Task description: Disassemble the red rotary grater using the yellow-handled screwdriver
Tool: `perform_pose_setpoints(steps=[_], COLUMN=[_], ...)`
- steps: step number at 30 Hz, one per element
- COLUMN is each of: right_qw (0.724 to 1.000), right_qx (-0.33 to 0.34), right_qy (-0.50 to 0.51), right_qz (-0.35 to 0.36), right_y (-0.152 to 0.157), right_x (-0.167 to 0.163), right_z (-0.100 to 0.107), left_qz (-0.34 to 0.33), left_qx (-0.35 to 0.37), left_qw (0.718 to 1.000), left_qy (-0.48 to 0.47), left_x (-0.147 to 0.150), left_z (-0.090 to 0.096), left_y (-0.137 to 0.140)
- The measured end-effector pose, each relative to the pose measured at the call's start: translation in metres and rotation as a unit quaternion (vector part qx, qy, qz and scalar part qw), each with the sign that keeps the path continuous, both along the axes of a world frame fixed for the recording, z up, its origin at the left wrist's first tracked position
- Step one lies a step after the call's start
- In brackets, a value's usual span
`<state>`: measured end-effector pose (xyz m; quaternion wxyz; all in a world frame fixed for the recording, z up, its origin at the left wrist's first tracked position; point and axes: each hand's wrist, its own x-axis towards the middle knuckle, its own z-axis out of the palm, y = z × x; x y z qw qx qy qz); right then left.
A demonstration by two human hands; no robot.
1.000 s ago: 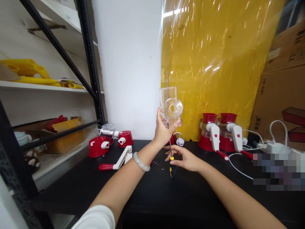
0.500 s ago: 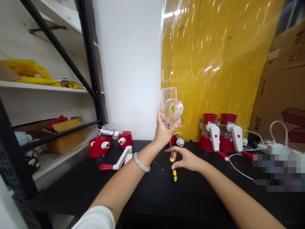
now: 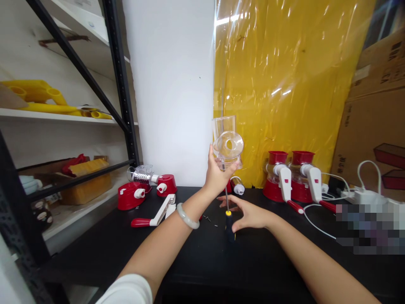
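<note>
My left hand (image 3: 215, 175) holds a clear plastic housing (image 3: 228, 144) raised above the black table (image 3: 196, 261); a pale bangle sits on that wrist. Under it a screwdriver (image 3: 229, 226) with a black and yellow handle stands upright, its thin shaft reaching up to the housing's underside. My right hand (image 3: 253, 215) curls around the handle, thumb and fingertips on it, the other fingers spread. Small screws (image 3: 207, 218) lie on the table just left of the handle.
Red bases (image 3: 131, 196) and a white crank with a red grip (image 3: 156, 216) lie at left. Two assembled red and white units (image 3: 291, 177) stand at right, beside white cables and a power strip (image 3: 363, 196). Cardboard boxes (image 3: 375, 122) are far right, a black shelf frame (image 3: 122, 84) left.
The handle has turned in my right hand's fingers, its yellow stripe rotating out of sight. My fingers have spread wider. The left hand and housing stay still.
</note>
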<state>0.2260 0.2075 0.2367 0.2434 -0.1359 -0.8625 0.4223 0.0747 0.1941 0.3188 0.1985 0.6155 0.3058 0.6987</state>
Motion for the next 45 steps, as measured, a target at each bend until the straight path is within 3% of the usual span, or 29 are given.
perform_pose_setpoints(steps=[3, 8, 13, 18, 23, 28, 33, 37, 42, 45], right_qw=[0.997, 0.999, 0.999, 0.999, 0.997, 0.997, 0.995, 0.996, 0.995, 0.996], right_qx=[-0.044, 0.013, -0.037, -0.001, -0.065, -0.038, -0.076, -0.060, -0.074, -0.039], right_qy=[-0.013, 0.011, 0.019, 0.023, 0.031, 0.059, 0.053, 0.069, 0.071, 0.072], right_qz=[0.061, -0.047, 0.030, -0.047, 0.036, -0.040, 0.030, -0.016, 0.004, -0.038], right_y=[0.001, 0.002, 0.000, 0.000, 0.002, 0.001, -0.001, -0.002, -0.003, -0.001], right_x=[0.000, -0.003, -0.003, -0.005, -0.004, -0.006, -0.006, -0.008, -0.012, -0.015], right_z=[-0.001, -0.006, -0.003, -0.003, -0.004, -0.007, -0.006, -0.005, -0.009, -0.015], left_qz=[0.012, 0.016, 0.003, 0.007, 0.007, 0.017, 0.014, 0.014, 0.007, 0.008], left_qx=[0.000, -0.009, -0.008, -0.012, -0.007, -0.008, -0.005, -0.004, -0.008, -0.015], left_qw=[1.000, 1.000, 1.000, 1.000, 1.000, 1.000, 1.000, 1.000, 1.000, 1.000], left_qy=[0.002, 0.007, -0.007, -0.014, -0.012, -0.002, 0.008, 0.001, -0.001, 0.000], left_x=[0.000, -0.001, 0.000, 0.000, 0.000, 0.000, 0.000, 0.000, 0.001, 0.000], left_z=[0.000, 0.000, 0.000, 0.000, 0.001, 0.000, -0.001, -0.001, 0.000, 0.000], left_y=[0.000, 0.001, 0.000, 0.000, -0.001, -0.001, 0.000, 0.000, -0.002, -0.001])
